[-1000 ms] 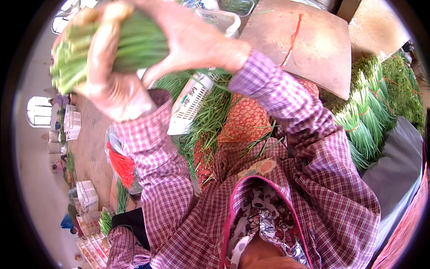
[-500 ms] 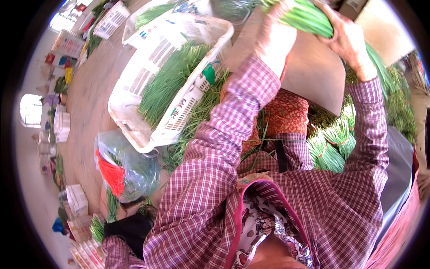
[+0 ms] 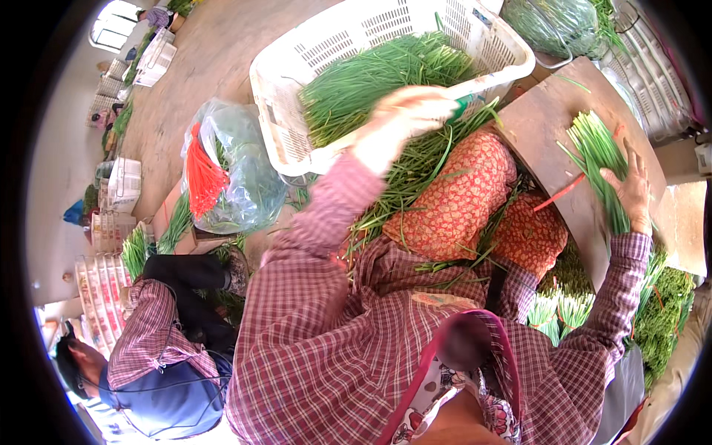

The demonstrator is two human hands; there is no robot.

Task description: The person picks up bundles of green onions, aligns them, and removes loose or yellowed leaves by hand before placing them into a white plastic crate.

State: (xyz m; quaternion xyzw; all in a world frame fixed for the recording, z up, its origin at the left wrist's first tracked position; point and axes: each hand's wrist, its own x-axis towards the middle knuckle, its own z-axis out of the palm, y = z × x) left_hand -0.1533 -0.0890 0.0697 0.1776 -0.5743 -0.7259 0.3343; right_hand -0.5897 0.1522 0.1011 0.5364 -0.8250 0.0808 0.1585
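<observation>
Blue vest and plaid sleeves far left: a co-worker point(image 3: 163, 393), bent over, well apart from me. Next, red ties point(image 3: 204, 174), a hanging bundle against a clear plastic bag point(image 3: 252, 182) on the floor side. Then the white basket point(image 3: 278, 137), slatted walls, a heap of long green stems point(image 3: 386, 70) lying inside it.

My left grip point(image 3: 411, 111) is over the basket's near rim, fingers pointing right. Badly blurred; can't tell if it's pinching anything or how wide it is. Loose stems point(image 3: 419, 174) lie just below, between basket and my knees. Floral cloth point(image 3: 460, 196), orange-red, covers the knees.

Right of that, brown counter point(image 3: 534, 119), tilted in view. On it, toward its right side: the bunch of green stems point(image 3: 597, 144), pale ends up-left, leaves running down past my hand. A red tie point(image 3: 560, 193) crosses beneath, showing on both sides. Tied bundles point(image 3: 575, 311) sit below the counter.

My right grip point(image 3: 634, 189) is spread wide, fingers extended and apart, not closed around anything. Thumb reaches left onto the stems; palm beside them, over the counter.
</observation>
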